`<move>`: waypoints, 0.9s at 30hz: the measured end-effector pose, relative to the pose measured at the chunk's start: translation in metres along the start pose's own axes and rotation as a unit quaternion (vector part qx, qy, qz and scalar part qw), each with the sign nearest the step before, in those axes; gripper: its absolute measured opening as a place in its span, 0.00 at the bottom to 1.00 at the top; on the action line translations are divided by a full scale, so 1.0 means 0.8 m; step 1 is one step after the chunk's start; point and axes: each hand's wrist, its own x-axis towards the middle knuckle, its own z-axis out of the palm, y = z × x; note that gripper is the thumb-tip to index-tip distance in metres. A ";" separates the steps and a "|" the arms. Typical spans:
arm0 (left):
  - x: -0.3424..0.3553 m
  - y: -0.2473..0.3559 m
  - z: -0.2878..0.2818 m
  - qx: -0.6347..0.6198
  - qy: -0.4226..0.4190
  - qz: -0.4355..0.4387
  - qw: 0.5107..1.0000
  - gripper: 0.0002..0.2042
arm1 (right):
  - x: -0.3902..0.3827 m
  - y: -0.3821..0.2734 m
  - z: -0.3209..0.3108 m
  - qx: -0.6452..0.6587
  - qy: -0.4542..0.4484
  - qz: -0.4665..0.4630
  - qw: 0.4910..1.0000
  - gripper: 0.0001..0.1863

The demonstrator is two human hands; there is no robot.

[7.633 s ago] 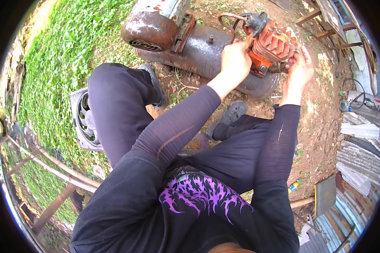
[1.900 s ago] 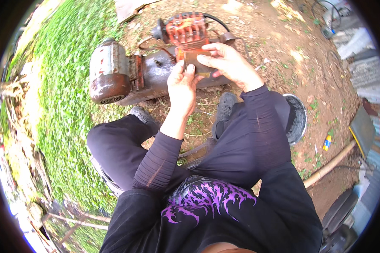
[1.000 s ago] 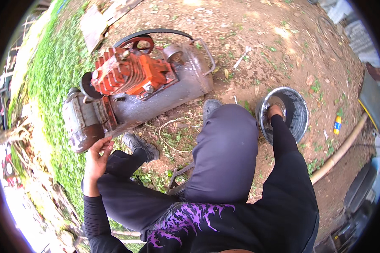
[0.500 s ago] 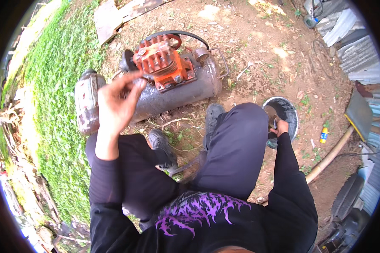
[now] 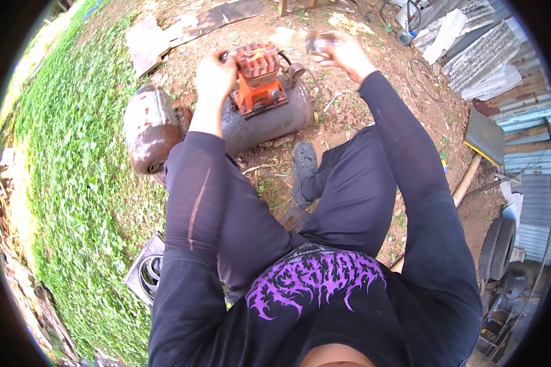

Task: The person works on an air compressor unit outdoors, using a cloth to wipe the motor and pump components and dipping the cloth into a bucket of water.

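Observation:
An air compressor stands ahead of me, with a finned orange pump (image 5: 260, 92) on top of a grey tank (image 5: 266, 122). My left hand (image 5: 216, 78) is at the left side of the pump's rusty head, fingers curled around a small dark part (image 5: 224, 56); most of that part is hidden. Raised beyond the pump to the right, my right hand (image 5: 344, 55) grips a small brownish see-through container (image 5: 322, 44), smeared by motion. A worn motor (image 5: 153, 125), red-brown and white, sits left of the tank. A gauge-like round fitting (image 5: 296, 70) is on the tank's right end.
Grass (image 5: 73, 165) spreads along the left. Flat boards (image 5: 147, 43) lie behind the compressor. To the right are a shovel (image 5: 485, 137), corrugated sheets (image 5: 490, 52) and tires (image 5: 497, 248). A dark slotted piece (image 5: 147, 269) lies by my left elbow.
My right hand has come up from the bucket toward the pump, now with the small container. My left hand has moved forward to the pump head's left side. The view has shifted.

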 end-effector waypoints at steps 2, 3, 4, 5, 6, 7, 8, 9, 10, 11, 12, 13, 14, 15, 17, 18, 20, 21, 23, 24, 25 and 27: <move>-0.011 0.003 -0.004 0.053 0.009 0.009 0.998 0.20 | 0.005 -0.012 0.046 -0.111 0.006 0.008 0.994 0.23; -0.017 0.011 -0.007 0.030 -0.043 -0.003 0.999 0.19 | 0.009 -0.005 0.054 -0.131 0.039 0.004 0.991 0.21; -0.016 0.001 -0.010 0.015 -0.036 0.025 0.999 0.20 | 0.011 -0.009 0.066 -0.177 0.013 -0.001 0.984 0.21; -0.021 -0.011 -0.012 0.030 -0.014 0.048 0.998 0.20 | 0.011 -0.014 0.074 -0.224 -0.012 -0.007 0.974 0.20; -0.028 -0.010 -0.013 0.039 0.005 0.072 0.997 0.21 | 0.009 -0.015 0.075 -0.274 -0.032 -0.009 0.961 0.20; -0.025 -0.019 -0.013 0.036 0.011 0.096 0.995 0.21 | 0.004 -0.007 0.081 -0.283 0.006 -0.051 0.958 0.17; -0.019 -0.027 -0.013 0.032 0.017 0.121 0.992 0.21 | 0.008 -0.004 0.081 -0.290 0.018 -0.046 0.956 0.16; -0.022 -0.030 -0.015 0.033 0.013 0.145 0.989 0.21 | 0.005 0.008 0.083 -0.291 0.029 -0.032 0.956 0.16; -0.020 -0.029 -0.016 0.002 -0.018 0.114 0.993 0.21 | 0.004 0.018 0.083 -0.293 0.041 -0.018 0.955 0.16; -0.015 -0.028 -0.017 -0.030 -0.048 0.084 0.995 0.20 | -0.001 0.030 0.080 -0.307 0.063 -0.081 0.946 0.13; -0.011 -0.026 -0.022 -0.056 -0.077 0.053 0.994 0.20 | -0.007 0.039 0.085 -0.315 0.083 -0.066 0.943 0.13; -0.008 -0.027 -0.025 -0.051 -0.069 0.039 0.996 0.22 | -0.014 0.047 0.088 -0.324 0.104 -0.052 0.939 0.13; -0.005 -0.027 -0.026 -0.053 -0.071 0.031 0.996 0.22 | -0.017 0.054 0.090 -0.333 0.124 -0.039 0.934 0.13; -0.005 -0.016 -0.025 -0.062 -0.078 0.026 0.995 0.21 | -0.019 0.071 0.078 -0.313 0.124 0.007 0.942 0.15; -0.005 -0.007 -0.030 -0.050 -0.062 0.024 0.997 0.21 | -0.031 0.095 0.091 -0.307 0.148 0.037 0.939 0.16; -0.005 -0.005 -0.029 -0.031 -0.029 0.046 0.998 0.21 | -0.038 0.106 0.101 -0.301 0.161 0.053 0.938 0.17; -0.001 -0.001 -0.022 0.003 0.029 0.098 0.995 0.21 | -0.043 0.125 0.112 -0.302 0.131 0.081 0.941 0.17; 0.000 0.006 -0.018 0.006 0.043 0.125 0.991 0.21 | -0.044 0.154 0.125 -0.317 0.183 0.063 0.929 0.16; 0.004 0.017 -0.009 0.030 0.055 0.161 0.985 0.18 | -0.037 0.181 0.143 -0.279 0.195 0.021 0.940 0.13; 0.007 0.025 -0.014 0.057 0.044 0.165 0.984 0.17 | -0.035 0.173 0.159 -0.264 0.181 0.009 0.947 0.11; 0.011 0.036 -0.011 0.041 0.029 0.183 0.982 0.16 | -0.028 0.180 0.166 -0.249 0.188 -0.007 0.950 0.11; 0.029 0.055 -0.003 0.070 0.018 0.232 0.970 0.15 | -0.012 0.190 0.176 -0.234 0.177 -0.085 0.952 0.13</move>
